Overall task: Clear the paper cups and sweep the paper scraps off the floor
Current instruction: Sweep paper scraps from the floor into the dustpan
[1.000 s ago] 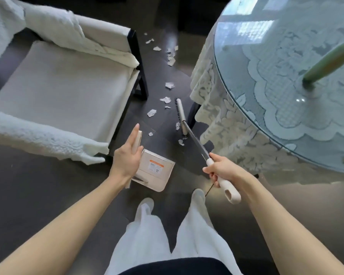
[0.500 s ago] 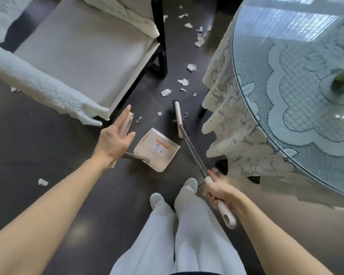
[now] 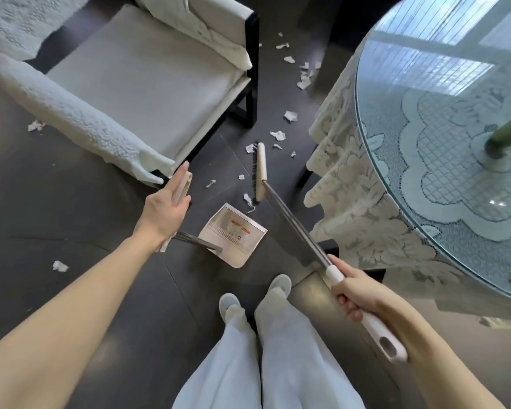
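Between the two hands, the dustpan point(image 3: 236, 234) rests on the dark floor point(image 3: 86, 208). The left hand point(image 3: 165, 211) holds its upright handle, thumb hooked round it and fingers laid along it. The right hand point(image 3: 357, 287) grips the broom point(image 3: 289, 219) in a fist. Paper scraps point(image 3: 278, 135) lie beyond both hands, around the bristles.

Torn white paper scraps point(image 3: 290, 116) are strewn in a loose trail across the dark floor point(image 3: 86, 219), and two more are seen well apart at the left. A broom point(image 3: 260, 169), cream-headed with dark bristles and a metal shaft, is set down among them, one scrap lying against its bristles. A white dustpan point(image 3: 233, 236) bearing an orange label is rested on the floor just beside the broom head.
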Action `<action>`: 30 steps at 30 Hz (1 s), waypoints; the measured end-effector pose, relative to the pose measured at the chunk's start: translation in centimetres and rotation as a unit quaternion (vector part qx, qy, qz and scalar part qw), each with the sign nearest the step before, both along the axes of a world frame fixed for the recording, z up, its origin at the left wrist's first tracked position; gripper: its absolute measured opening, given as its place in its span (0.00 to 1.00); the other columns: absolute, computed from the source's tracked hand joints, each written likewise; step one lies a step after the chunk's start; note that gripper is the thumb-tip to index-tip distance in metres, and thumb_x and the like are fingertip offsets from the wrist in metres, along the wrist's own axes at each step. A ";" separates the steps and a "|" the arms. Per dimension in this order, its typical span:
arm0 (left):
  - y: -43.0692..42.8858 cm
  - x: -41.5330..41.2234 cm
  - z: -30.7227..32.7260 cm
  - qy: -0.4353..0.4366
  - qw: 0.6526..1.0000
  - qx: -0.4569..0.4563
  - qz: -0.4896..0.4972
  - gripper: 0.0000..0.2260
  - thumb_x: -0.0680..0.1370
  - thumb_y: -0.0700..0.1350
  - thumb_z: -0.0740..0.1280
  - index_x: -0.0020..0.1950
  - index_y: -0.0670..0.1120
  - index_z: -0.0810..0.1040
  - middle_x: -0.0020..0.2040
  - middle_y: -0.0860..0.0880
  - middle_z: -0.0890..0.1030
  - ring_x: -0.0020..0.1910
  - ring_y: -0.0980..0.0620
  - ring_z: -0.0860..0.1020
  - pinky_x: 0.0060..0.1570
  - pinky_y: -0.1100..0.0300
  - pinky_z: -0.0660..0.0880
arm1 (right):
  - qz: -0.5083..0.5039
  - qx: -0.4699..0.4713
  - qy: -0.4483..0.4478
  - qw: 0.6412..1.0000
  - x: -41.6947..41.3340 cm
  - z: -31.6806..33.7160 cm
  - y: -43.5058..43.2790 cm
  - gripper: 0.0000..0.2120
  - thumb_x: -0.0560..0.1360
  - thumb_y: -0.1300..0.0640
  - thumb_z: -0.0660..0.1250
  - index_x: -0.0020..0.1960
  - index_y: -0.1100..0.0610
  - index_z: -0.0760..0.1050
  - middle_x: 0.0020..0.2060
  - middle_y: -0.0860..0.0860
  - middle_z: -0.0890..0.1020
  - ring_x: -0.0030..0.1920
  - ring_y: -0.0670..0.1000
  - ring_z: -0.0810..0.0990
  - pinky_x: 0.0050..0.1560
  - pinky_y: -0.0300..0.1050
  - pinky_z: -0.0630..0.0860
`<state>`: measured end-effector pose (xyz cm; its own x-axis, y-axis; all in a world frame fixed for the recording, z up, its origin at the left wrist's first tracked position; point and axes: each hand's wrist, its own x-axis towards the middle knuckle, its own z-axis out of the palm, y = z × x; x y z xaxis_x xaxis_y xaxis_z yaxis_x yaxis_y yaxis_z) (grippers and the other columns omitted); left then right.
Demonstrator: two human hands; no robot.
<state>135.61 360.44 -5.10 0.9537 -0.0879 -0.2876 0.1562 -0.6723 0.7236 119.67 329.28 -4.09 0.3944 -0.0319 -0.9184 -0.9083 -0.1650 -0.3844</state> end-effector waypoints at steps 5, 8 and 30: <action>2.0 -1.0 0.0 -0.026 0.998 0.052 0.029 0.28 0.79 0.38 0.63 0.74 0.60 0.61 0.62 0.59 0.74 0.61 0.63 0.72 0.57 0.80 0.58 | 0.102 -0.088 -0.049 0.990 6.8 -4.3 0.5 0.37 0.73 0.68 0.55 0.78 0.46 0.52 0.28 0.54 0.75 0.22 0.49 0.69 0.23 0.41 0.69; 3.1 -1.2 -0.8 -0.044 0.994 0.079 0.055 0.29 0.78 0.38 0.65 0.74 0.59 0.61 0.63 0.50 0.78 0.61 0.49 0.76 0.59 0.71 0.63 | 0.194 -0.139 -0.049 0.970 9.6 -7.2 2.8 0.38 0.73 0.64 0.55 0.79 0.47 0.47 0.43 0.55 0.79 0.27 0.49 0.73 0.29 0.42 0.71; 7.1 -2.9 -0.5 -0.050 0.993 0.036 0.098 0.28 0.79 0.37 0.63 0.75 0.56 0.61 0.67 0.52 0.74 0.65 0.50 0.73 0.58 0.74 0.61 | 0.210 -0.099 -0.045 0.972 6.6 -0.6 7.7 0.36 0.74 0.68 0.56 0.78 0.46 0.52 0.19 0.49 0.74 0.18 0.47 0.69 0.22 0.39 0.70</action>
